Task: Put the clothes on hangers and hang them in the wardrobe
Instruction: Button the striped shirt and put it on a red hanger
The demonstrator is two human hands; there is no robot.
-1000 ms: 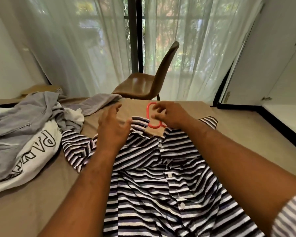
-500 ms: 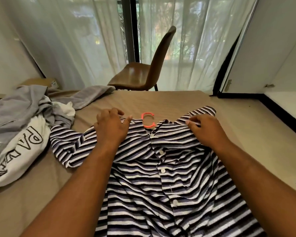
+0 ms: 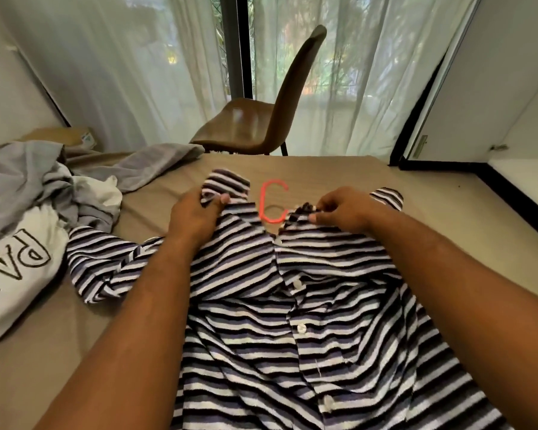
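A black, white and purple striped button shirt (image 3: 292, 305) lies face up on the tan bed (image 3: 59, 352). The red hook of a hanger (image 3: 272, 201) sticks out of its neck opening; the rest of the hanger is hidden inside the shirt. My left hand (image 3: 196, 215) pinches the left collar flap and lifts it. My right hand (image 3: 342, 209) pinches the right collar point beside the hook. The white wardrobe (image 3: 510, 88) stands open at the right.
A pile of grey and white clothes (image 3: 35, 212), one with black lettering, lies on the bed's left side. A brown chair (image 3: 261, 119) stands beyond the bed before sheer curtains (image 3: 137, 72). Pale floor runs along the bed's right side.
Both hands moved from the shirt's shoulders to the collar. The left collar flap is now lifted up, and the right hand came inward toward the red hook.
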